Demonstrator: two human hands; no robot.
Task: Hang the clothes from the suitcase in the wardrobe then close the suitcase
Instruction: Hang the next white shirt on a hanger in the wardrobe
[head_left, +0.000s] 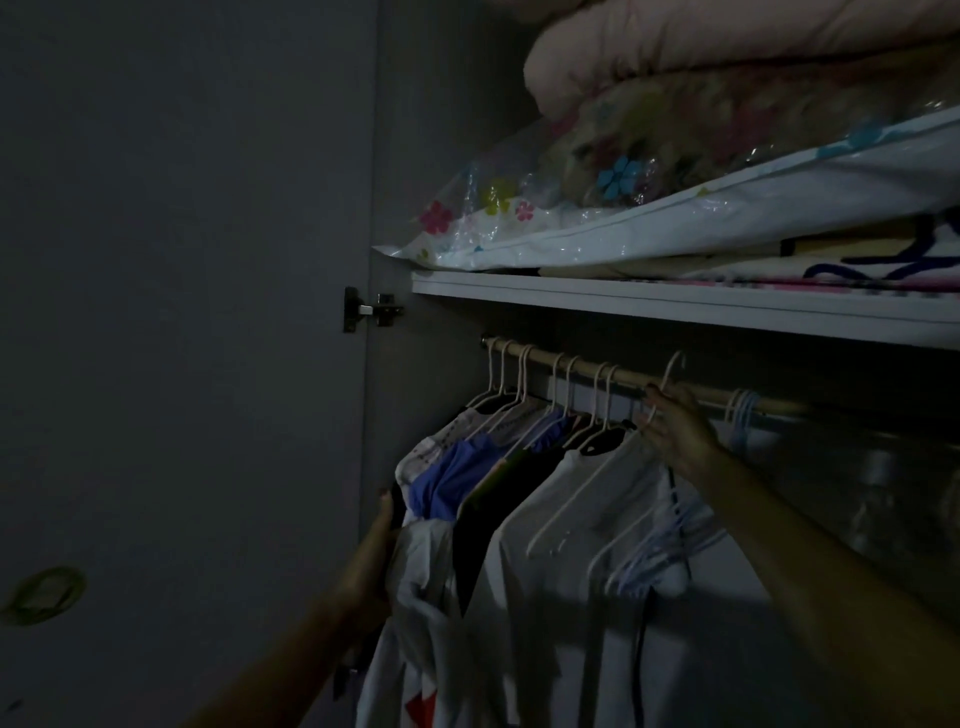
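A wooden wardrobe rail (582, 366) carries several white hangers with clothes: white shirts (550, 597), a blue garment (457, 478) and a dark one. My right hand (675, 423) grips the neck of a white hanger (673, 369) whose hook is at the rail, with a white shirt on it. My left hand (371, 566) presses flat against the left side of the hanging clothes, near the wardrobe's side wall. The suitcase is out of view.
A white shelf (675, 306) runs just above the rail, loaded with bagged floral bedding (623, 208) and a pink quilt (727, 57). The open wardrobe door (182, 312) with its hinge (371, 309) stands at left. Empty pale hangers (740, 410) hang right of my right hand.
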